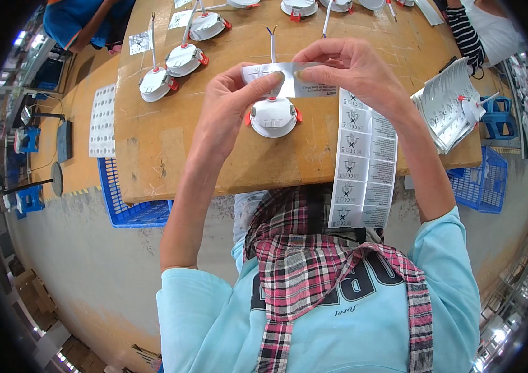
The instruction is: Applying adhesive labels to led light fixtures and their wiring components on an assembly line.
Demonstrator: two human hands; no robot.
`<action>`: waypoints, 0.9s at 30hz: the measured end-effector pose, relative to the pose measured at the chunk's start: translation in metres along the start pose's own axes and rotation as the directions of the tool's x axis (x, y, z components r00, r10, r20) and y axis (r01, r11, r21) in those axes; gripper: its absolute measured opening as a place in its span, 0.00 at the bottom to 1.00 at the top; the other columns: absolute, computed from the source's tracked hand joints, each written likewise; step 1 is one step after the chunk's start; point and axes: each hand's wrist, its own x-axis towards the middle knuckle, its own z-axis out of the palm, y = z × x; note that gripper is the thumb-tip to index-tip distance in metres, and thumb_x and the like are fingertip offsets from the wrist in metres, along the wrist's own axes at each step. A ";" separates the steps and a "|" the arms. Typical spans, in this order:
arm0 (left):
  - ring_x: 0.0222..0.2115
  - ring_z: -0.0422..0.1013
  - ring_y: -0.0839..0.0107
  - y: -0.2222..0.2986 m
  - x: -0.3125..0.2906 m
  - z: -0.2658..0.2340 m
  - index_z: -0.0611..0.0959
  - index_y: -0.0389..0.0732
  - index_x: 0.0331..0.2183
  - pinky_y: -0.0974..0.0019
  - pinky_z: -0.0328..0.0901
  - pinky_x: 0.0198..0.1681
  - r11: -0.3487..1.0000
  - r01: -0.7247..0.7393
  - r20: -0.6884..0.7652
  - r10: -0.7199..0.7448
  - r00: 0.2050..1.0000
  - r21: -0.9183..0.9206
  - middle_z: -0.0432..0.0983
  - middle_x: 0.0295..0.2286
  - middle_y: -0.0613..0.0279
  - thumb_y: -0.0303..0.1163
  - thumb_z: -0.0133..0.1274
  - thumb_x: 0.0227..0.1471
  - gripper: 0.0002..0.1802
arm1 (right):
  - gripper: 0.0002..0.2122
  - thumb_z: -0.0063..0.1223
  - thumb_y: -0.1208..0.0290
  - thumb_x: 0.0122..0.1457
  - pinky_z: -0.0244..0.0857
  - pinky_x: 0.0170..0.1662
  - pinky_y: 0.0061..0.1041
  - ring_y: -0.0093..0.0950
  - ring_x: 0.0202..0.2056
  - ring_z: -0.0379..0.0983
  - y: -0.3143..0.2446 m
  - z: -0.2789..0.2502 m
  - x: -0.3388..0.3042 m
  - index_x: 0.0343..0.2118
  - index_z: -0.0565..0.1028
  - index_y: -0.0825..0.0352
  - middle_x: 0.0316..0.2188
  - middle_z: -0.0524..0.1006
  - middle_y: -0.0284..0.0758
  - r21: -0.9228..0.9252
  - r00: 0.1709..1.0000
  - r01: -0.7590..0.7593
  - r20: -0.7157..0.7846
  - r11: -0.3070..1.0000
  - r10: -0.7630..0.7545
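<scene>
Take the white round lamp [273,121] in front of the person as the landmark: it sits on the wooden bench [301,166], red clips [299,116] at its two sides and a white cable [273,46] rising on its far side, with bare wire ends showing at the top. Just above the lamp, in front of the cable, I see a silver label [290,89] stretched level between two hands. The left hand [233,93] has its grip pinched on the label's left end, thumb on the near face; the right hand [360,68] pinches it the same way from the right. Whether the label touches the lamp or its cable, I can't tell.

Right of the lamp, a long sheet of printed labels [351,168] reaches past the bench edge toward the person's lap; its top end is hidden by the right hand. Farther right of the lamp lies a thick pile of sheets [441,102], a small white fitting [472,110] resting on it. Left of the lamp and beyond it, more round lamps [183,60] stand in a slanting row. Well left of it is a white panel [102,121] dotted with round marks, and nearer the person, a blue crate [115,205] below the bench.
</scene>
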 end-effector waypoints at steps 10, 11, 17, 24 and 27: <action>0.33 0.71 0.79 -0.011 0.031 -0.018 0.81 0.35 0.31 0.73 0.62 0.44 0.971 -0.058 -0.072 0.077 0.994 0.231 0.78 0.29 0.62 0.31 0.59 0.47 0.10 | 0.14 0.55 0.71 0.53 0.65 0.40 0.18 0.19 0.34 0.72 0.026 0.000 0.021 0.42 0.75 0.70 0.31 0.77 0.31 -0.121 0.994 -0.081 -0.088 0.989 0.071; 0.33 0.71 0.79 -0.013 0.034 -0.020 0.81 0.35 0.31 0.72 0.62 0.44 0.975 -0.068 -0.079 0.087 0.993 0.210 0.78 0.29 0.62 0.31 0.59 0.47 0.10 | 0.14 0.55 0.71 0.53 0.65 0.40 0.18 0.19 0.34 0.72 0.028 -0.001 0.023 0.42 0.75 0.70 0.31 0.77 0.31 -0.120 0.994 -0.081 -0.088 0.989 0.071; 0.32 0.72 0.77 -0.018 0.041 -0.026 0.80 0.34 0.32 0.72 0.64 0.43 0.987 -0.011 -0.091 0.026 0.996 0.159 0.78 0.29 0.60 0.30 0.58 0.48 0.10 | 0.14 0.55 0.70 0.52 0.64 0.38 0.18 0.19 0.33 0.71 0.036 -0.002 0.031 0.41 0.76 0.70 0.30 0.77 0.32 -0.109 0.996 -0.058 -0.070 0.992 0.051; 0.33 0.73 0.76 -0.015 0.042 -0.024 0.79 0.34 0.33 0.71 0.66 0.43 0.995 0.006 -0.083 0.002 0.997 0.103 0.78 0.31 0.58 0.31 0.58 0.49 0.11 | 0.14 0.56 0.69 0.52 0.63 0.35 0.18 0.18 0.31 0.69 0.033 -0.001 0.032 0.40 0.77 0.70 0.28 0.75 0.31 -0.109 0.995 -0.081 -0.065 0.991 0.074; 0.33 0.73 0.76 -0.015 0.044 -0.024 0.78 0.34 0.34 0.70 0.67 0.43 0.996 0.004 -0.074 0.003 0.997 0.088 0.77 0.31 0.59 0.31 0.57 0.49 0.11 | 0.14 0.56 0.69 0.52 0.63 0.37 0.18 0.19 0.32 0.70 0.037 -0.002 0.034 0.41 0.77 0.70 0.29 0.76 0.32 -0.104 0.995 -0.085 -0.067 0.991 0.078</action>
